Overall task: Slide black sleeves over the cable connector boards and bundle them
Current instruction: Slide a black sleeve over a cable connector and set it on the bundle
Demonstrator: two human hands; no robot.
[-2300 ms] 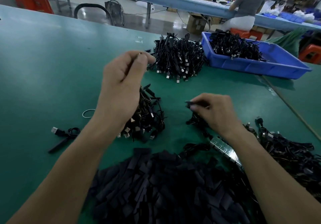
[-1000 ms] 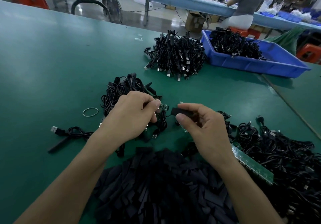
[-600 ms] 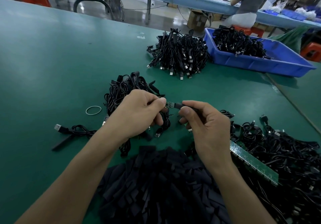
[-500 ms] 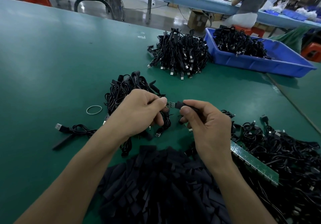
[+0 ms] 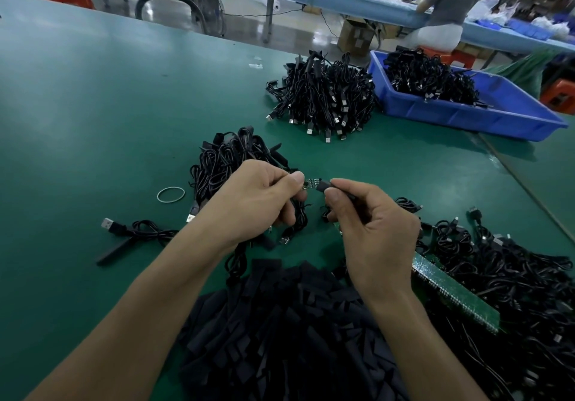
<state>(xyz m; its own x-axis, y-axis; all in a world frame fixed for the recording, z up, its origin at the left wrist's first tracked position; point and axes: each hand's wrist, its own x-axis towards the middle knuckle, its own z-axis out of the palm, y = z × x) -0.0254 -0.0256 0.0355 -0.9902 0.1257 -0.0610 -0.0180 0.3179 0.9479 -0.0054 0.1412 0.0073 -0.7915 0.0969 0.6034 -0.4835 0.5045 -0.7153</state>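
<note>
Two hands: left hand (image 5: 258, 195) grip pinches the connector board (image 5: 308, 183); right hand (image 5: 373, 229) grip pinches a black sleeve (image 5: 323, 185)
Sleeving step: probably best to keep both in line and push straight, so corners don't snag
Board axis: lies left-right, free end pointing right
Place: held above the tabletop (image 5: 93, 120), sleeve mouth at the board's tip

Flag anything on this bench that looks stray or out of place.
One cable lies alone, left of the nearest cable heap, with a loose black sleeve lying by it. A rubber band sits apart on the green table. These are minor strays; nothing looks damaged or spilled.
</note>
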